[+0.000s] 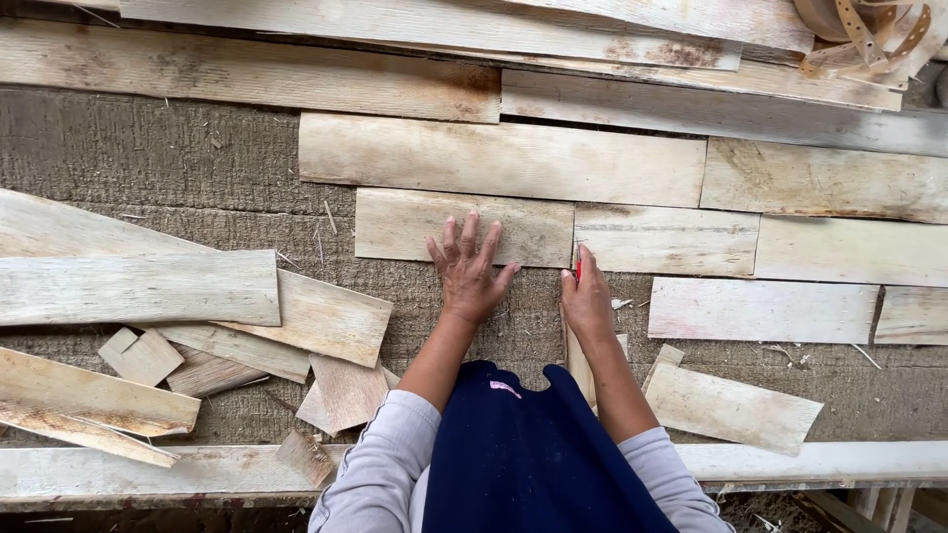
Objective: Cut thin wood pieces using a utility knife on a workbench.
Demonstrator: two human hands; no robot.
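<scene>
Left hand (468, 266) lies flat, fingers spread, pressing on the lower edge of a pale veneer sheet (464, 227) laid on the rough brown counter (148, 148). Right hand (587, 299) sits just beside it, grip closed around a small red-tipped tool (579, 268) at the seam between that sheet and the neighbouring veneer piece (667, 240). A narrow wood strip (578, 365) lies beneath the right wrist. Loose offcuts (197, 326) are piled to the left; further sheets (760, 309) lie in rows to the right.
</scene>
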